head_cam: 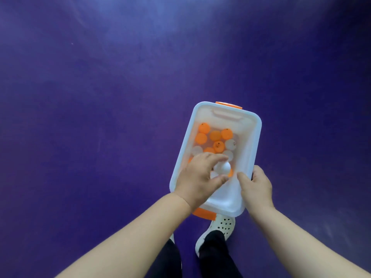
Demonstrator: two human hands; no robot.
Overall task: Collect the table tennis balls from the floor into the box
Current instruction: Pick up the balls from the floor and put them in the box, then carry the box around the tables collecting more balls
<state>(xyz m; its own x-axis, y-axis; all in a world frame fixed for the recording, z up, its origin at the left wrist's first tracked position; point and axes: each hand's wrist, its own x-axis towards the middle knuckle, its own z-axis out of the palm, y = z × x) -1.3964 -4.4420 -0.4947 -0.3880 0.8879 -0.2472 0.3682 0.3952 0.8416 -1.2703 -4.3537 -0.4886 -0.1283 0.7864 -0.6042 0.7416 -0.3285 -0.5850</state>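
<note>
A translucent white box (254,137) with orange clips is held above the purple floor. My right hand (256,187) grips its near right rim. Inside lie several orange balls (218,146) and white balls (230,143). My left hand (197,177) is over the near part of the box, with a white ball (282,167) at its fingertips, between thumb and fingers. I cannot tell if that ball is still gripped or just released.
The purple floor (100,97) spreads all around, and no loose balls show on it. My white perforated shoes (220,227) and dark trousers stand right below the box.
</note>
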